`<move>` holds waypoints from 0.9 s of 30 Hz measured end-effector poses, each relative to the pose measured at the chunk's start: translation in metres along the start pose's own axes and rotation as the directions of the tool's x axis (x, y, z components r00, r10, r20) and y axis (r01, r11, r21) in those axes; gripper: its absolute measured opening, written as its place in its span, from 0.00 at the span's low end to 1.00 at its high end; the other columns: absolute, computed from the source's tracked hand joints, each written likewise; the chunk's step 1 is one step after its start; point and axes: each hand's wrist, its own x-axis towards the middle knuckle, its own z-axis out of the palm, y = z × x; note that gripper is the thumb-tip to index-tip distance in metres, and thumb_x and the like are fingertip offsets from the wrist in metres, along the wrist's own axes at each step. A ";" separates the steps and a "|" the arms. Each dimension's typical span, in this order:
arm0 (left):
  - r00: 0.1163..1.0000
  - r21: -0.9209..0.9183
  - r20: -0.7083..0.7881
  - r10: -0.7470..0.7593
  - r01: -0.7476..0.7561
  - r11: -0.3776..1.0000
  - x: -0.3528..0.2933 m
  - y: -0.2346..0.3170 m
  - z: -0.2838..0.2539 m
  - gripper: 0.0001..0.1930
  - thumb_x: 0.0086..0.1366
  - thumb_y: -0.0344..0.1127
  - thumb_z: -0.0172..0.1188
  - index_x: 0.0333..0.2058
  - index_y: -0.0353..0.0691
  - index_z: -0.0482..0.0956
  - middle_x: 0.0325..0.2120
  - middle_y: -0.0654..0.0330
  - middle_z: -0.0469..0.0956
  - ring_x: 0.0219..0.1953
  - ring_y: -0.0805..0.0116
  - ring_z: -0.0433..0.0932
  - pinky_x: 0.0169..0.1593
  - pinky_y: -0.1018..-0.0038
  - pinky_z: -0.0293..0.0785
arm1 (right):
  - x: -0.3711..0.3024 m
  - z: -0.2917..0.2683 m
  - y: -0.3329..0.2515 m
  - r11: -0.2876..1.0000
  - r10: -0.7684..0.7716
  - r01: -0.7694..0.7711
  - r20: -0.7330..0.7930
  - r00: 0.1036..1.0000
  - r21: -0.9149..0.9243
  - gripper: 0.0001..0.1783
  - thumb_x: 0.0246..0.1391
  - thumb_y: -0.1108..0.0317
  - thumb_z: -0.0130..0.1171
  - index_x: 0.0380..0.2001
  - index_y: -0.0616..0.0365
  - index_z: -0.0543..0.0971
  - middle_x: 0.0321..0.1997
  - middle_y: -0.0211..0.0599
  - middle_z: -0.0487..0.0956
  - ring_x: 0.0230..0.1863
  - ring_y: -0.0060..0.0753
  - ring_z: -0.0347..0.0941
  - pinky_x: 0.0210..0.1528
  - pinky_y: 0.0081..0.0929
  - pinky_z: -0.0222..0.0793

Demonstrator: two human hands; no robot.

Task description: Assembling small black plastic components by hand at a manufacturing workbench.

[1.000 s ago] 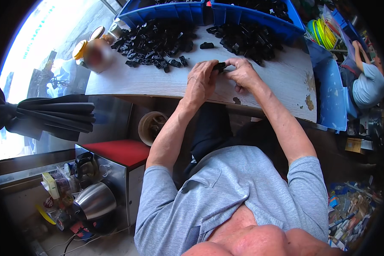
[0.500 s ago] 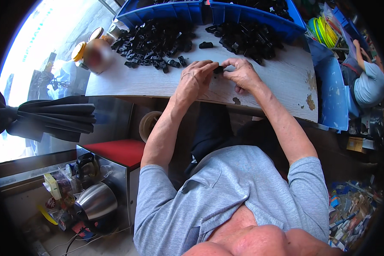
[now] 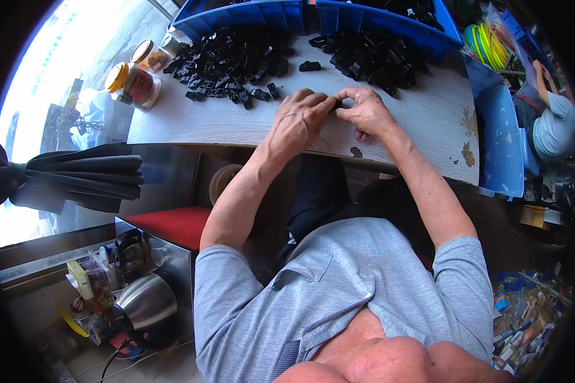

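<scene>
My left hand [image 3: 300,115] and my right hand [image 3: 368,112] meet over the near part of the table, fingertips together. Pinched between them is a small black plastic part [image 3: 340,103], mostly covered by the fingers. Both hands are closed on it. Beyond them a single black piece [image 3: 310,66] lies apart on the tabletop. To its left spreads a large heap of black plastic parts [image 3: 227,64], with a few loose ones at its near edge. Another heap of dark parts [image 3: 374,60] lies to its right.
Two blue bins [image 3: 249,18] [image 3: 390,25] with black parts stand along the back of the white table [image 3: 421,127]. Lidded jars [image 3: 137,86] sit at its left end. A light-blue container [image 3: 499,140] is beside the right edge. Farther right, another person [image 3: 554,124] sits.
My left hand has shifted slightly right, its fingers now against those of my right hand. The black part between them is more covered than before.
</scene>
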 end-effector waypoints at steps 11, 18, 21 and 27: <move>0.961 0.100 -0.260 -0.098 0.128 0.987 0.028 -0.008 0.002 0.20 0.59 0.30 0.65 0.51 0.44 0.81 0.50 0.55 0.82 0.52 0.51 0.77 0.54 0.59 0.74 | -0.009 -0.005 0.018 0.983 -0.004 0.013 -0.050 0.999 0.183 0.22 0.53 0.63 0.70 0.50 0.58 0.80 0.21 0.33 0.77 0.14 0.25 0.73 0.16 0.26 0.73; 0.975 0.369 -0.121 -0.185 0.218 0.904 0.061 -0.062 0.025 0.09 0.62 0.33 0.61 0.41 0.42 0.83 0.38 0.54 0.83 0.47 0.52 0.80 0.46 0.57 0.78 | -0.039 -0.081 0.065 0.816 0.174 0.018 -0.276 0.945 0.578 0.29 0.51 0.60 0.74 0.54 0.57 0.77 0.14 0.26 0.70 0.16 0.28 0.76 0.18 0.31 0.78; 0.966 0.297 -0.121 -0.229 0.255 0.920 0.062 -0.065 0.018 0.09 0.63 0.35 0.59 0.35 0.38 0.84 0.33 0.48 0.83 0.39 0.47 0.83 0.43 0.55 0.80 | -0.044 -0.133 0.101 0.760 0.284 0.094 -0.458 0.842 0.643 0.25 0.52 0.58 0.74 0.52 0.54 0.79 0.15 0.27 0.69 0.18 0.31 0.76 0.22 0.37 0.81; 0.887 0.197 0.089 -0.454 0.431 0.881 0.068 -0.062 -0.006 0.13 0.63 0.38 0.57 0.30 0.34 0.86 0.30 0.40 0.83 0.36 0.41 0.84 0.45 0.53 0.81 | -0.047 -0.171 0.139 0.724 0.458 0.164 -0.646 0.611 0.670 0.18 0.52 0.60 0.74 0.45 0.53 0.83 0.16 0.30 0.71 0.22 0.35 0.76 0.30 0.40 0.83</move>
